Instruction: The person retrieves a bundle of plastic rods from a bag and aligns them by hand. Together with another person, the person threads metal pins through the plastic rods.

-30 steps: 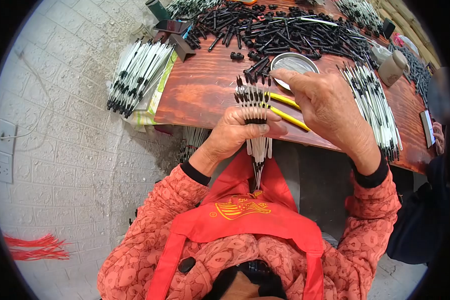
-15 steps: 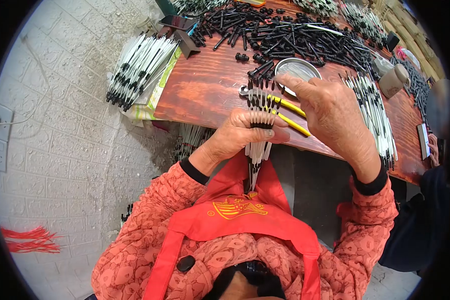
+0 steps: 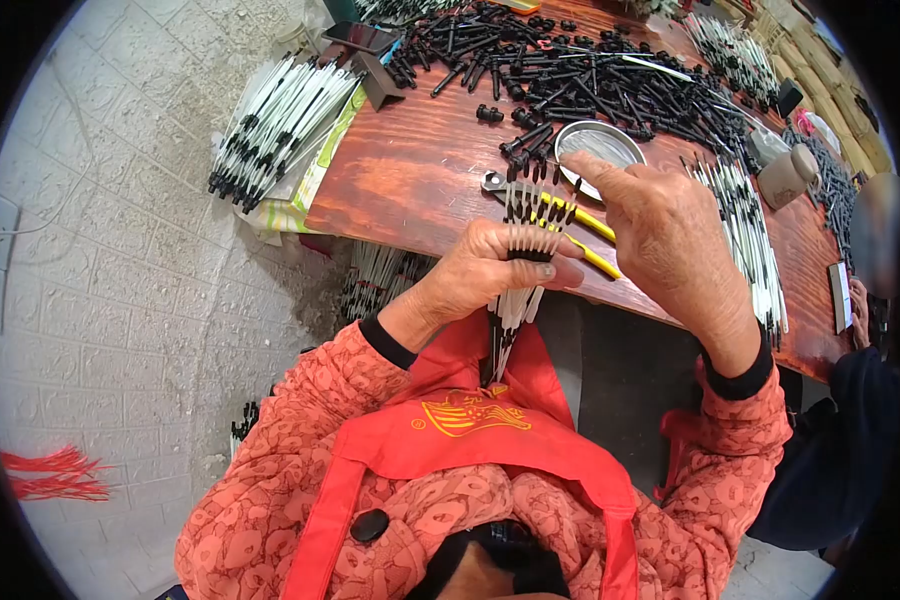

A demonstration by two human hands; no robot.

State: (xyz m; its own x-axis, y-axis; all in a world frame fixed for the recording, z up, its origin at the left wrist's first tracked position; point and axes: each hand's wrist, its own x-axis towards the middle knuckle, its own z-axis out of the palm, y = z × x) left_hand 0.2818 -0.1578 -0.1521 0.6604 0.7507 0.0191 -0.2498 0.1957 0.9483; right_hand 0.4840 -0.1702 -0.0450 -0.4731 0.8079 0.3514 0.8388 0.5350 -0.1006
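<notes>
Hiding pliers (image 3: 599,262) partly, fanned rods (image 3: 532,238), gripped section covered

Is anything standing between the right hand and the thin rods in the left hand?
Nothing visible: the right hand hovers near the upper ends of the rods. The yellow-handled pliers lie on the table, not between.

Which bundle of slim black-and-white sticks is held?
The fanned bundle of black-and-white sticks, gripped in the left hand. The tabletop bundle right of the round metal dish, like the others, lies unheld.
</notes>
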